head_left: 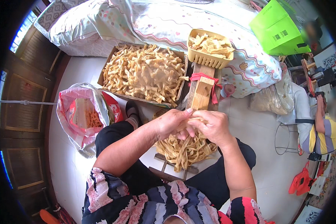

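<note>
My left hand (171, 125) and my right hand (215, 127) meet in front of my lap, fingers bent and pinched together. Between them they grip a tan, pliable strip (198, 120), partly hidden by the fingers. Just below lies a heap of long, limp tan strips (183, 151), resting on a wooden bench between my knees. Beyond my hands a wooden block (201, 91) is tied to the bench with a red cloth (215, 93). Farther left, a wide cardboard box (185, 69) is heaped with short, knotted-looking tan pieces (142, 72).
A yellow plastic basket (210, 59) of flat tan pieces stands at the bench's far end. At left is an open pink-and-white bag (69, 112) with orange bits inside. A bed (156, 24) spans the back, with a green bag (278, 28). Another person (324, 130) sits at far right.
</note>
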The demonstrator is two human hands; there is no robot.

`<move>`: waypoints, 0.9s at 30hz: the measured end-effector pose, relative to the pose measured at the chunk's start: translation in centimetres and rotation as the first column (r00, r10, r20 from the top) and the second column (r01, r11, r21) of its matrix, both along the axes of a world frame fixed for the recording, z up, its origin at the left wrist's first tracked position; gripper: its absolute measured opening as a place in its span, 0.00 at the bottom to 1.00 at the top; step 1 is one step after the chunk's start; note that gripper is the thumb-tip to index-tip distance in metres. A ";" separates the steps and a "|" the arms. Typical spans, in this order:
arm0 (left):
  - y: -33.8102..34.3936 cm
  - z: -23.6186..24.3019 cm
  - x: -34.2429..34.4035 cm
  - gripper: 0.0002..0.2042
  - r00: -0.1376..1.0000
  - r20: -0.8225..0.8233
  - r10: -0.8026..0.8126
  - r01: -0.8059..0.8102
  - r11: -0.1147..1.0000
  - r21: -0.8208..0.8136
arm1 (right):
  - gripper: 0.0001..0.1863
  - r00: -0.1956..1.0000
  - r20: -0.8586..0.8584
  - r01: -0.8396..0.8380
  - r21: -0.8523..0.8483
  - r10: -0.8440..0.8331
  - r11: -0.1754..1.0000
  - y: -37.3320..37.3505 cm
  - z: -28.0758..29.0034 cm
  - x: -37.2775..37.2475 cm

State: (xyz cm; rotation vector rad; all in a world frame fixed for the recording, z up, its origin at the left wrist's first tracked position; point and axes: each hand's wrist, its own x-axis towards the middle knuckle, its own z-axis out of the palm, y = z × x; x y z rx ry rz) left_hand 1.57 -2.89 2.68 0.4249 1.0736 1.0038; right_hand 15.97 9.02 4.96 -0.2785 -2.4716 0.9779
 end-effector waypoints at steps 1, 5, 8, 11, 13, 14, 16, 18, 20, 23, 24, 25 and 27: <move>0.2 -0.5 -0.3 0.26 0.999 0.041 0.024 -0.023 0.999 -0.033 | 0.08 1.000 -0.021 0.016 -0.068 -0.017 0.998 0.6 -0.7 0.2; 0.7 -1.5 0.1 0.19 0.990 0.136 -0.043 0.057 0.993 -0.103 | 0.07 0.997 -0.064 -0.059 -0.153 0.050 0.986 1.5 -1.7 0.5; 0.0 -1.6 2.5 0.15 0.919 -0.160 -0.359 0.379 0.918 0.118 | 0.10 0.981 -0.128 -0.164 -0.133 0.147 0.977 1.9 -1.5 0.9; -0.2 2.6 3.3 0.11 0.852 0.116 -0.511 0.476 0.847 0.236 | 0.14 0.949 -0.243 -0.254 -0.208 0.201 0.945 1.3 -1.9 1.0; -0.5 3.0 2.6 0.10 0.901 -0.225 -0.371 0.433 0.805 0.405 | 0.14 0.977 -0.197 -0.152 -0.396 0.078 0.906 0.1 -1.8 1.0; -0.9 2.2 2.3 0.10 0.880 -0.449 -0.156 0.403 0.745 0.531 | 0.15 0.995 -0.093 -0.075 -0.464 0.035 0.883 0.0 -1.8 1.1; -1.0 2.9 1.0 0.11 0.673 -0.740 0.025 0.482 0.743 0.464 | 0.14 0.998 0.024 -0.015 -0.772 0.053 0.635 -1.0 -1.7 1.2; -1.0 2.4 0.2 0.13 0.340 -0.874 0.347 0.571 0.662 0.485 | 0.14 0.983 0.099 0.058 -0.967 0.157 0.247 -1.3 -1.8 1.1; -1.4 1.9 -0.3 0.15 0.232 -0.900 0.370 0.626 0.651 0.429 | 0.14 0.947 0.084 0.158 -0.962 0.310 -0.224 -1.1 -2.5 1.2; -1.6 1.0 -0.4 0.16 0.229 -0.860 0.456 0.665 0.572 0.481 | 0.14 0.906 -0.077 0.143 -0.870 0.416 -0.471 -2.6 -5.4 1.5; -1.5 0.7 -0.2 0.16 0.262 -0.827 0.498 0.668 0.525 0.527 | 0.13 0.911 -0.085 0.120 -0.881 0.403 -0.458 -3.0 -5.6 1.5; -1.6 0.8 0.1 0.17 0.261 -0.802 0.537 0.650 0.517 0.558 | 0.13 0.909 -0.073 0.136 -0.879 0.411 -0.457 -3.7 -6.0 1.3; -1.2 1.0 0.6 0.14 0.264 -0.759 0.595 0.655 0.466 0.594 | 0.11 0.976 -0.088 -0.024 -0.953 0.199 -0.301 -5.0 -6.4 1.5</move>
